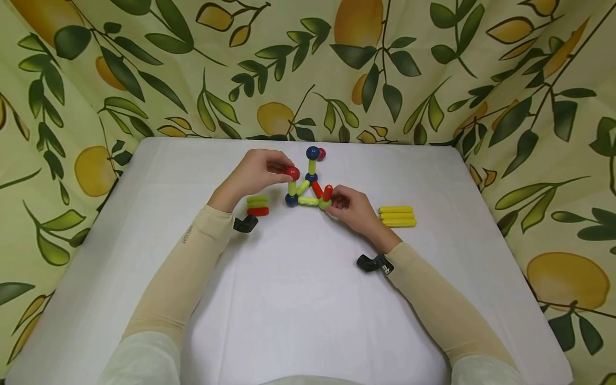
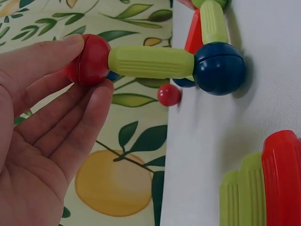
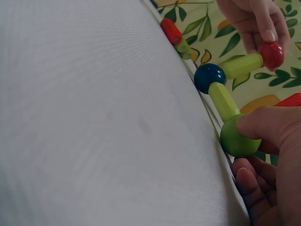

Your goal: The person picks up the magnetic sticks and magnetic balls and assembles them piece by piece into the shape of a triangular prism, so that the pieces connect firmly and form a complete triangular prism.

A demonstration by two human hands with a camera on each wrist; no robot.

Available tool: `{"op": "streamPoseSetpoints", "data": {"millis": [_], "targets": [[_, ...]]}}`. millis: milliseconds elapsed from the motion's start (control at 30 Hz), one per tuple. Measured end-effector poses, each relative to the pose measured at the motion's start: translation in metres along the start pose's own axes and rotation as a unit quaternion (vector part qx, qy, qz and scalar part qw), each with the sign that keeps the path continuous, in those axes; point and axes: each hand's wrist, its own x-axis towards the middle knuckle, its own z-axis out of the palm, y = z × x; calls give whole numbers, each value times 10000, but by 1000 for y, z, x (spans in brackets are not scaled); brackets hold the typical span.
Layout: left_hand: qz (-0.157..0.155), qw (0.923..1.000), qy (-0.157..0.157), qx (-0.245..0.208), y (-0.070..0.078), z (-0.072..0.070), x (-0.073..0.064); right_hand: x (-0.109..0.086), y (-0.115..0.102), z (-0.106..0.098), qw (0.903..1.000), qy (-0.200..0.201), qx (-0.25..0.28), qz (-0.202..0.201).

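Observation:
A triangular frame of magnetic sticks and balls stands on the table. My left hand (image 1: pixel 257 172) pinches a red ball (image 2: pixel 93 60) on top of an upright lime stick (image 2: pixel 150 62), which rises from a blue ball (image 1: pixel 291 200). My right hand (image 1: pixel 355 207) grips the green ball (image 3: pixel 239 136) at the near right corner, thumb on it. From that ball a short red stick (image 1: pixel 328 191) points up. At the back corner, another upright lime stick (image 1: pixel 312 167) carries a blue ball (image 1: pixel 313 153). Lime sticks and one red stick (image 1: pixel 317 189) form the base.
A loose red ball (image 1: pixel 322 154) lies behind the frame. Left of it are two lime sticks (image 1: pixel 257 199) and a red stick (image 1: pixel 258 212) side by side. Several yellow sticks (image 1: pixel 397 216) lie to the right. A patterned curtain (image 1: pixel 289 69) borders the white table (image 1: pixel 298 299).

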Motion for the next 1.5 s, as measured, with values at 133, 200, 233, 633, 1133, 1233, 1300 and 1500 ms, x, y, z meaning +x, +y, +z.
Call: {"op": "streamPoseSetpoints", "data": {"millis": [133,200,233,633,1133,1233,1300,1500], "targets": [[76,10000,-40,-12,1,-1,-2,-1,-1,0,10000,-6,30,9],[137,9999,-64,-30,0,-2,-2,-1,-1,0,10000,6,54,18],[164,9998,-74,-31,0,-2,-2,-1,-1,0,10000,9,60,25],[69,9995,-283,-142,-5,-2,-5,1,-2,1,10000,7,96,24],[-915,9857,-1149,828,-29,26,1,2,-2,-1,9999,-26,126,57],[-896,9859,-1069,926,-29,29,1,1,-3,-1,9999,-21,138,90],[-892,9863,-1024,936,-30,30,1,1,-3,0,9999,-21,134,103],[-939,9869,-983,868,-28,29,0,1,-2,0,9998,-11,151,106]]}}
